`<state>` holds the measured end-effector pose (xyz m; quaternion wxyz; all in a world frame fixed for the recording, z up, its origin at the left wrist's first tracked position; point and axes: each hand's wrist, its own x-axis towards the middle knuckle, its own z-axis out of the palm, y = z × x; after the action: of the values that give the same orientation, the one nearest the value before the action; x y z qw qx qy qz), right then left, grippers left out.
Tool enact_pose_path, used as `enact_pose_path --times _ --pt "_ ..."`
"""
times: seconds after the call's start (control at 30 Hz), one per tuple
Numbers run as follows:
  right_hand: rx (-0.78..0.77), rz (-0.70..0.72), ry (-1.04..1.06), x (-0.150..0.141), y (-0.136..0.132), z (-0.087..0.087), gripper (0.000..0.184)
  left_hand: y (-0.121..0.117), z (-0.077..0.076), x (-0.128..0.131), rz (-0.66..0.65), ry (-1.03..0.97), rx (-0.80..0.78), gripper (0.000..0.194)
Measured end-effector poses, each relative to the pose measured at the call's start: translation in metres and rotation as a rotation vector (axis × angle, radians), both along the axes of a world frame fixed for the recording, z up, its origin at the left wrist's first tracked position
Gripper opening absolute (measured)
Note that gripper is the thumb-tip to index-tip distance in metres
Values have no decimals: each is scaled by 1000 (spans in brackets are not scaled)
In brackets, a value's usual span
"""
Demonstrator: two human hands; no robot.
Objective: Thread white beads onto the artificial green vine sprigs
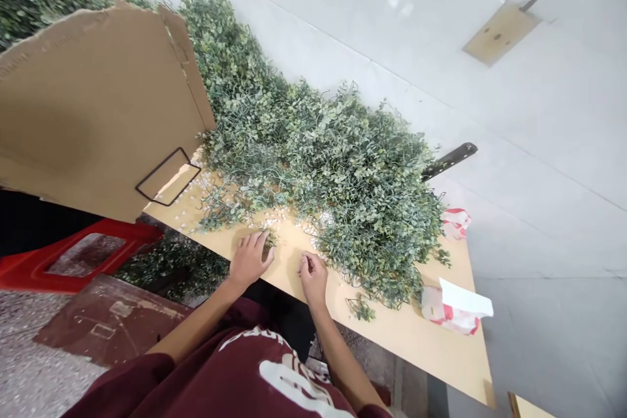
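Observation:
My left hand (pixel 249 260) rests low over the wooden tabletop, its fingers stretched forward and the thumb apart. A small green sprig (pixel 270 241) lies by its index finger and thumb. To the right, my right hand (pixel 314 275) is closed with thumb and fingertips pressed together; what they hold, if anything, is too small to make out. Just beyond both hands spreads a big heap of artificial leafy sprigs (pixel 357 170). Small white pieces (pixel 277 215) are scattered on the table (pixel 406 353) along the heap's near edge. One loose sprig (pixel 361 308) lies right of my right hand.
A large cardboard sheet (pixel 108 104) stands at the left, with a dark rectangular loop (pixel 169 176) at its lower corner. A black knife handle (pixel 450 162) sticks out behind the heap. Red-and-white wrappers (pixel 448 313) sit at the right. A red stool (pixel 105 251) stands below left.

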<state>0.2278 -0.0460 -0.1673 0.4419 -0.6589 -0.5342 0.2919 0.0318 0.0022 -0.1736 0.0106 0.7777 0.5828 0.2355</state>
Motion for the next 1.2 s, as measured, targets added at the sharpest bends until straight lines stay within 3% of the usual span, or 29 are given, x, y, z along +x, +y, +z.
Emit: enact_pose_path --times 0.2,0.43,0.7,1.0,1.2 --pt "7 -33 0 1 -1 -2 26 2 -6 0 -33 -40 48 30" --pt "-28 -54 7 2 -2 -5 27 4 -13 -4 -179 -99 62 27" --pt "-58 4 -236 1 -1 3 24 1 -32 -5 -227 -236 -47 24" --pt "-58 74 -374 -3 2 7 21 5 -28 -9 -280 -309 -200 31" --pt "-40 87 -379 -4 4 9 18 7 -20 -11 -274 -421 -229 17"
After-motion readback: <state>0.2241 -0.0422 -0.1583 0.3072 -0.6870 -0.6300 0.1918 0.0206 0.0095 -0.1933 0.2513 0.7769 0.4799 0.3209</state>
